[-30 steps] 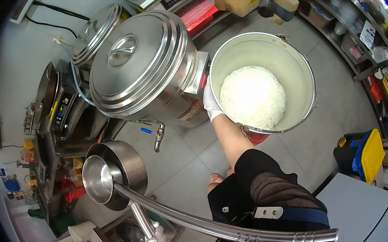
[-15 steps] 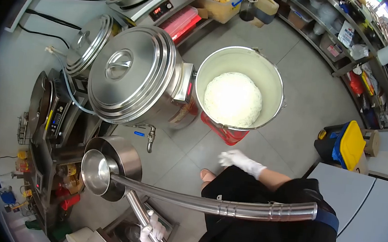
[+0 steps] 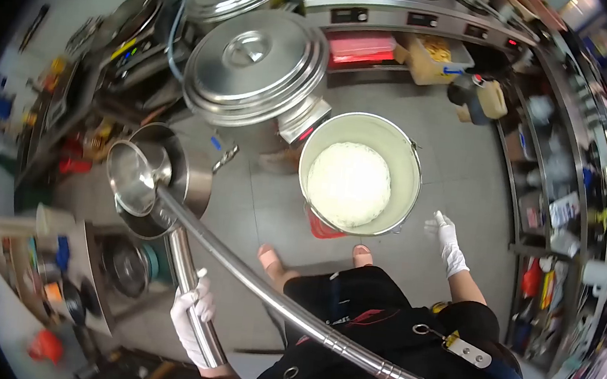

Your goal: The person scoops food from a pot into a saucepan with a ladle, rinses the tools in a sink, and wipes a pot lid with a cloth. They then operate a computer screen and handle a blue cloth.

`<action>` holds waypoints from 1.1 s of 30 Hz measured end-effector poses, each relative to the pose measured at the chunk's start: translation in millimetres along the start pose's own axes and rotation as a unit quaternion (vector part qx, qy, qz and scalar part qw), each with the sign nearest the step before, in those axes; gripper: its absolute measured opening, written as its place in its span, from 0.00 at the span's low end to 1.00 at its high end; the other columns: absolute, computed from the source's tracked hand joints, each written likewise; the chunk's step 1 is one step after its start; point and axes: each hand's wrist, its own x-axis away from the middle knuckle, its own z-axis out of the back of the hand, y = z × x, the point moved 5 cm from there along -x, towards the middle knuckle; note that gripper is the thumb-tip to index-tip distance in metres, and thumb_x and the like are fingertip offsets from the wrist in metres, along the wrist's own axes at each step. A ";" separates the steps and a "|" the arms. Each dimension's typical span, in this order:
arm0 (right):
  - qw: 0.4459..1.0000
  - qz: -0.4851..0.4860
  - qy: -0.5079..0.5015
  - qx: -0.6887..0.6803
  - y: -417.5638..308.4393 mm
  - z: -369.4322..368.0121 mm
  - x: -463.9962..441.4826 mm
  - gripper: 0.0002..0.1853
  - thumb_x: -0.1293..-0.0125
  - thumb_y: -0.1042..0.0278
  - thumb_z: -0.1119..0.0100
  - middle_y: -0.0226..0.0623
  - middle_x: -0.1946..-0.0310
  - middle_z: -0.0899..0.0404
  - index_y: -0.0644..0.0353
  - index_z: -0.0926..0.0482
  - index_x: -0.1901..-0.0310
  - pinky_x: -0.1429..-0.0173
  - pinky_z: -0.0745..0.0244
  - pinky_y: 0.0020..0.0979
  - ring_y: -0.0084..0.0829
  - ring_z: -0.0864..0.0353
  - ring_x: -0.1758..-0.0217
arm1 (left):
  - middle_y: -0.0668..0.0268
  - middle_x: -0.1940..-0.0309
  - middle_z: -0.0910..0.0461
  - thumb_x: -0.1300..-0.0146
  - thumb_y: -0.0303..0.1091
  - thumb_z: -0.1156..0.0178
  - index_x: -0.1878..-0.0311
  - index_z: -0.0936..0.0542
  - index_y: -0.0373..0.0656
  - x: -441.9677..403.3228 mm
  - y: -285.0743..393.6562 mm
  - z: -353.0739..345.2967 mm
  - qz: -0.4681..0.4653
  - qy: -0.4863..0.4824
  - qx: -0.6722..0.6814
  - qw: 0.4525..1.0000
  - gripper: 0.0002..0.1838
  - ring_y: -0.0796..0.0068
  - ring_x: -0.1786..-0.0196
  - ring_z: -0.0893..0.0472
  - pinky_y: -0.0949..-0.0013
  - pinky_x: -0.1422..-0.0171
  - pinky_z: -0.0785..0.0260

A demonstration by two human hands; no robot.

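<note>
My left hand [image 3: 194, 311], in a white glove, is wrapped round the thick steel tube handle [image 3: 181, 258] of a deep steel pot [image 3: 197, 178]. A large ladle [image 3: 131, 175] rests over the pot's opening, its long curved handle [image 3: 263, 292] reaching across in front of my body. My right hand [image 3: 448, 238], also white-gloved, is held out with its fingers extended, right of a tall bucket [image 3: 415, 164] and apart from it. Inside the bucket lies a bright white round mass [image 3: 348, 183]. A red stand [image 3: 323, 226] shows beneath the bucket.
A big lidded steel vessel [image 3: 253, 66] with a tap [image 3: 225, 158] stands behind the pot. Cooker counters [image 3: 402, 22] run along the back. Shelves [image 3: 537, 214] line the right side. A jug [image 3: 492, 102] and a tub [image 3: 439, 63] sit at the back.
The camera has turned, shifting the whole scene. My right hand has moved from above my lap out to the right of the bucket. My left hand keeps hold of the pot handle.
</note>
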 end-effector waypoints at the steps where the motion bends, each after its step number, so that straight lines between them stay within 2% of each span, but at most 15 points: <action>1: 1.000 0.021 -0.018 0.013 -17.5 -3.8 3.7 0.28 0.29 0.46 0.50 0.44 0.57 0.20 0.62 0.32 0.39 0.55 0.22 0.37 0.37 0.18 0.60 | 0.68 0.71 0.33 0.43 0.26 0.45 0.42 0.32 0.27 10.4 -12.0 -2.6 -0.003 0.011 -0.001 1.000 0.24 0.84 0.82 0.36 0.79 0.82 0.40; 5: 0.991 0.062 -0.073 0.094 -57.1 -35.9 10.4 0.36 0.32 0.43 0.46 0.47 0.50 0.22 0.63 0.39 0.34 0.58 0.21 0.36 0.36 0.18 0.60 | 0.68 0.71 0.33 0.43 0.26 0.45 0.43 0.31 0.27 57.2 -57.0 -16.3 -0.012 0.048 0.039 0.998 0.24 0.84 0.81 0.36 0.79 0.80 0.41; 7: 0.980 0.111 -0.066 0.148 -70.2 -62.5 24.8 0.39 0.35 0.41 0.43 0.46 0.49 0.22 0.62 0.39 0.32 0.58 0.22 0.32 0.31 0.17 0.64 | 0.67 0.71 0.33 0.44 0.27 0.46 0.44 0.30 0.27 77.5 -72.4 -16.5 -0.011 0.074 0.032 0.997 0.24 0.83 0.81 0.36 0.79 0.80 0.40; 9: 0.980 0.096 -0.090 0.149 -76.4 -87.8 41.3 0.39 0.36 0.45 0.40 0.49 0.45 0.24 0.63 0.40 0.32 0.53 0.23 0.31 0.33 0.17 0.59 | 0.67 0.72 0.33 0.45 0.27 0.46 0.44 0.30 0.27 94.5 -87.3 -11.4 -0.009 0.092 0.021 0.995 0.24 0.83 0.81 0.36 0.78 0.80 0.40; 11: 0.982 0.115 -0.107 0.108 -79.4 -103.4 44.5 0.40 0.39 0.50 0.35 0.48 0.44 0.24 0.66 0.39 0.33 0.50 0.23 0.31 0.35 0.18 0.53 | 0.66 0.72 0.32 0.45 0.27 0.46 0.45 0.30 0.27 110.3 -98.4 -6.0 -0.018 0.105 0.024 0.994 0.23 0.82 0.80 0.35 0.77 0.79 0.39; 12: 0.976 0.158 -0.101 0.109 -65.3 -108.9 17.5 0.31 0.39 0.65 0.37 0.48 0.47 0.22 0.69 0.34 0.37 0.47 0.24 0.31 0.36 0.20 0.50 | 0.66 0.72 0.32 0.45 0.27 0.46 0.45 0.30 0.27 116.7 -100.7 -2.5 -0.014 0.105 0.022 0.994 0.23 0.82 0.80 0.35 0.77 0.79 0.39; 13: 0.975 0.160 -0.105 0.111 -68.7 -113.3 20.9 0.31 0.39 0.65 0.37 0.48 0.47 0.22 0.69 0.34 0.37 0.47 0.24 0.31 0.36 0.20 0.50 | 0.66 0.72 0.32 0.46 0.27 0.46 0.46 0.30 0.27 123.3 -103.1 1.2 -0.012 0.105 0.018 0.994 0.23 0.82 0.80 0.35 0.77 0.79 0.39; 15: 0.979 0.150 -0.052 0.129 -70.2 -116.3 27.2 0.25 0.42 0.75 0.45 0.47 0.50 0.21 0.70 0.30 0.41 0.47 0.25 0.30 0.36 0.20 0.50 | 0.66 0.72 0.32 0.45 0.27 0.46 0.46 0.30 0.27 134.6 -104.5 5.4 -0.017 0.108 0.011 0.994 0.23 0.82 0.80 0.34 0.77 0.79 0.39; 16: 0.974 0.189 -0.038 0.115 -64.7 -116.4 16.2 0.22 0.46 0.79 0.50 0.47 0.57 0.18 0.69 0.26 0.46 0.50 0.25 0.31 0.37 0.18 0.54 | 0.66 0.72 0.32 0.45 0.26 0.46 0.46 0.30 0.27 141.2 -105.6 7.0 -0.016 0.109 0.004 0.994 0.23 0.81 0.80 0.34 0.77 0.79 0.39; 19: 0.972 0.203 -0.015 0.115 -58.9 -117.2 1.1 0.18 0.48 0.79 0.47 0.46 0.63 0.17 0.73 0.24 0.54 0.59 0.24 0.31 0.34 0.18 0.63 | 0.66 0.72 0.32 0.45 0.26 0.46 0.45 0.30 0.27 152.9 -106.0 9.0 -0.030 0.105 -0.005 0.994 0.23 0.82 0.80 0.34 0.77 0.78 0.39; 23: 0.968 0.205 0.002 0.148 -58.8 -117.4 3.6 0.17 0.48 0.79 0.48 0.46 0.66 0.17 0.74 0.24 0.55 0.63 0.25 0.33 0.35 0.18 0.66 | 0.67 0.72 0.32 0.45 0.27 0.46 0.45 0.30 0.28 160.8 -107.1 2.5 -0.041 0.106 -0.023 0.993 0.23 0.83 0.80 0.34 0.78 0.78 0.39; 25: 0.978 0.193 -0.027 0.078 -46.8 -129.8 21.1 0.17 0.48 0.79 0.49 0.46 0.67 0.17 0.73 0.23 0.55 0.66 0.25 0.34 0.38 0.18 0.68 | 0.68 0.71 0.32 0.45 0.27 0.45 0.45 0.30 0.28 162.9 -108.1 -2.2 -0.043 0.100 -0.010 0.994 0.23 0.84 0.79 0.35 0.79 0.78 0.40; 27: 0.969 0.228 -0.003 0.092 -43.2 -149.8 72.4 0.22 0.46 0.78 0.53 0.46 0.60 0.18 0.69 0.25 0.48 0.57 0.23 0.33 0.41 0.18 0.60 | 0.68 0.71 0.31 0.44 0.28 0.46 0.45 0.30 0.29 162.5 -110.5 -4.4 -0.045 0.097 -0.015 0.994 0.23 0.84 0.79 0.35 0.79 0.78 0.40; 29: 0.960 0.279 0.012 0.017 -8.6 -172.2 87.4 0.25 0.41 0.73 0.46 0.48 0.52 0.22 0.68 0.33 0.40 0.58 0.21 0.33 0.38 0.19 0.61 | 0.69 0.71 0.31 0.44 0.28 0.46 0.45 0.30 0.29 161.8 -113.4 -9.3 -0.049 0.095 -0.020 0.994 0.23 0.84 0.80 0.35 0.80 0.79 0.40; 33: 0.987 0.155 -0.022 -0.021 17.8 -194.9 130.0 0.28 0.40 0.70 0.44 0.48 0.51 0.24 0.68 0.35 0.38 0.60 0.21 0.33 0.37 0.19 0.62 | 0.70 0.72 0.32 0.43 0.29 0.45 0.45 0.30 0.29 155.7 -122.0 -22.1 -0.042 0.075 -0.013 0.996 0.23 0.84 0.80 0.36 0.80 0.80 0.40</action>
